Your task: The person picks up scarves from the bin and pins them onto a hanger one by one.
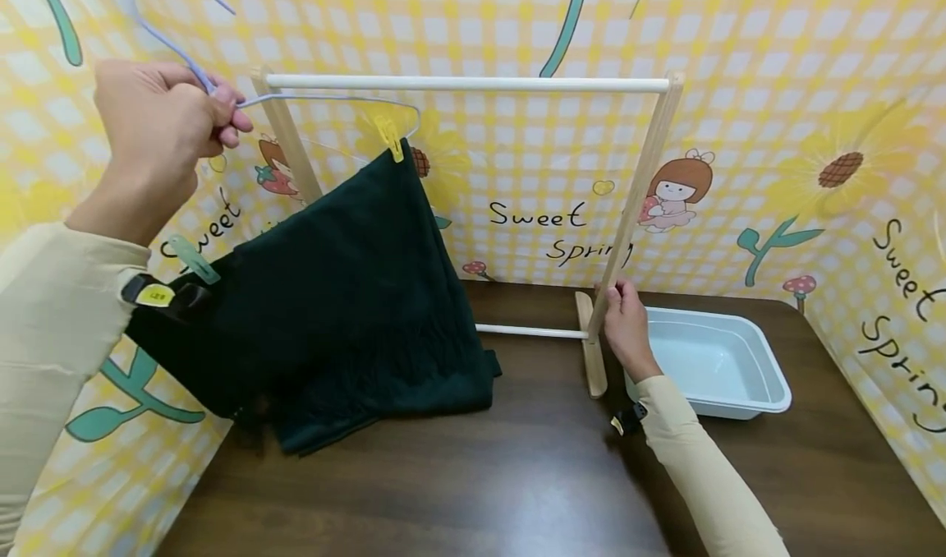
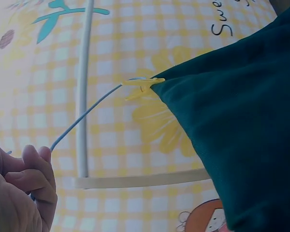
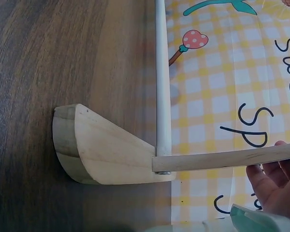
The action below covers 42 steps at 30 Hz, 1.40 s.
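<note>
My left hand (image 1: 166,117) is raised at the upper left and grips the neck of a pale wire hanger (image 1: 325,98), just under its hook; the fingers (image 2: 36,176) curl round the wire. A dark green cloth (image 1: 332,302) hangs from the hanger by a yellow clip (image 1: 389,138) and a green clip (image 1: 194,259), its lower end resting on the table. In the left wrist view the yellow clip (image 2: 142,84) bites the cloth (image 2: 241,140) corner. My right hand (image 1: 626,323) holds the right upright of the wooden rack (image 1: 636,204) near its foot (image 3: 104,147).
The rack's white top rail (image 1: 466,84) runs across at head height, behind the hanger. A pale blue tub (image 1: 713,364) sits on the dark wooden table (image 1: 480,483), right of the rack foot. Yellow checked printed panels wall in the back and both sides.
</note>
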Tool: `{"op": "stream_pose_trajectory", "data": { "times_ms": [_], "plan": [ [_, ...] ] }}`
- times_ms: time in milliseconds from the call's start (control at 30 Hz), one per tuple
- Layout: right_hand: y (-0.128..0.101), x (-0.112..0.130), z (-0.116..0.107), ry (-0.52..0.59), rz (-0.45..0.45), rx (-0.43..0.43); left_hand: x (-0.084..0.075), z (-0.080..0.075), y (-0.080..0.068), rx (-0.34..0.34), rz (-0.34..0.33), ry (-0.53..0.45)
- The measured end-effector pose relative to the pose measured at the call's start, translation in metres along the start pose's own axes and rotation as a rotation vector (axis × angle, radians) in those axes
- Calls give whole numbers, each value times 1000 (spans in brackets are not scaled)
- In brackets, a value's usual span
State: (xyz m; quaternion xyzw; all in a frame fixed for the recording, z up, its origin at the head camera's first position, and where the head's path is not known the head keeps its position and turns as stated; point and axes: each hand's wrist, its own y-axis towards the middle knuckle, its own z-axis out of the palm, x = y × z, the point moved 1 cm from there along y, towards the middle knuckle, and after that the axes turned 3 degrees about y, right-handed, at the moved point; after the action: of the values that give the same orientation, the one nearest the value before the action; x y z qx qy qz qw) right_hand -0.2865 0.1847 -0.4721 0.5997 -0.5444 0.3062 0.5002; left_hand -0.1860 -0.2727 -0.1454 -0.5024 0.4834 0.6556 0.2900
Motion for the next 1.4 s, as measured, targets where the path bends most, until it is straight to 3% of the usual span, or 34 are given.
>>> {"op": "stream_pose_trajectory", "data": {
  "times_ms": [500,767,967,1400],
  "plan": [
    [-3,-1,6,55,4,3,40,13,1,1,-26,75],
    [-3,-3,7,74,35,-11,59,21,10,-34,-60,247],
    [-5,-3,7,77,31,-20,61,23,15,-55,-56,309],
    [-13,-6,2,63,49,-30,73,33,16,-23,-68,380]
  ]
}}
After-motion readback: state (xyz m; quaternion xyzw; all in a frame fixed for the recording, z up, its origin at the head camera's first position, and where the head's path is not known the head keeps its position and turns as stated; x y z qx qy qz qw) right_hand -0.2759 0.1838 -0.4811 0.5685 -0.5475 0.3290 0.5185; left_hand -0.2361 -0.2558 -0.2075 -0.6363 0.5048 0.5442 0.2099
